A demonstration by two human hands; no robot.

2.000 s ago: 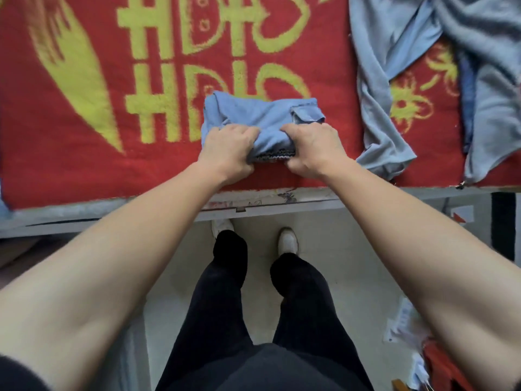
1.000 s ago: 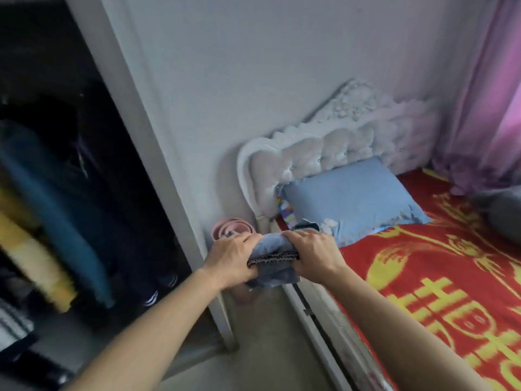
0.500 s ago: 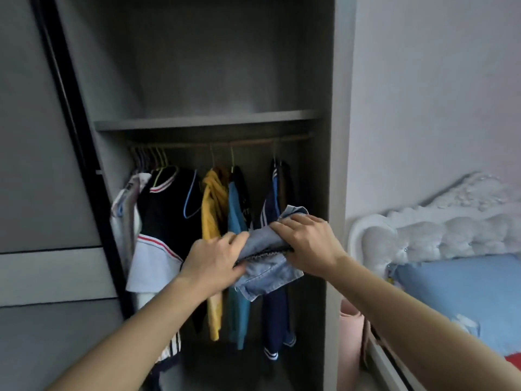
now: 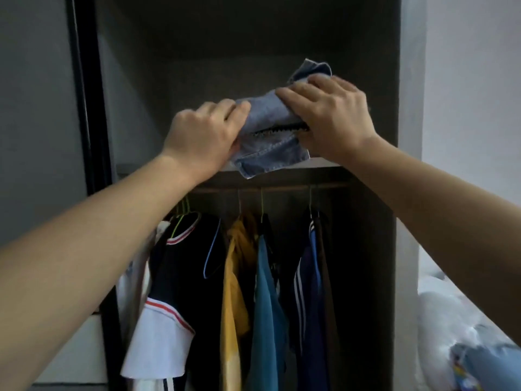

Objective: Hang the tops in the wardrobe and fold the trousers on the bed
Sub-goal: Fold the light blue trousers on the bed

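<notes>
Both hands clamped on the folded denim trousers (image 4: 269, 136), left hand (image 4: 203, 136) and right hand (image 4: 329, 119) at either end, bundle held at the lip of the wardrobe shelf (image 4: 321, 162) above the hanging tops (image 4: 234, 277). Step looks like stowing 1 folded pair. Next: slide it flat onto the shelf, release without the fold opening.

Both arms raised, left hand (image 4: 203, 136) and right hand (image 4: 332, 117) clenched close together.

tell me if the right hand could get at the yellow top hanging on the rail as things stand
Probably not right away. The right hand and the left hand both clutch the folded blue denim trousers up at the wardrobe shelf. The yellow top hangs unobstructed below, but the hand would have to let go first.
</notes>
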